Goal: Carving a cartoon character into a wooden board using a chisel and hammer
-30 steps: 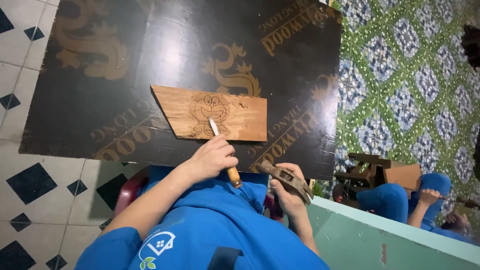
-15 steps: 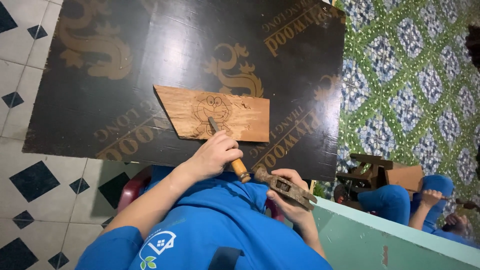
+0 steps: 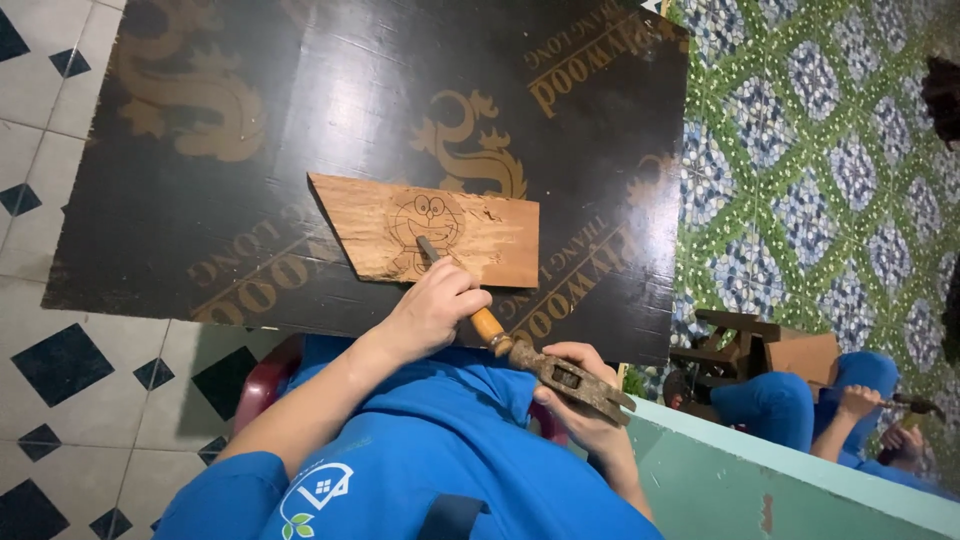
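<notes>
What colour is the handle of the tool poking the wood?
Orange-brown, on the chisel in the left hand; head view.

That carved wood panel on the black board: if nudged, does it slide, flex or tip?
The wooden panel looks stiff: a thick flat slab, unlikely to flex. It lies flat, so tipping seems unlikely. It may slide on the glossy black board, since no clamp shows; only the chisel in the left hand bears on it.
</notes>
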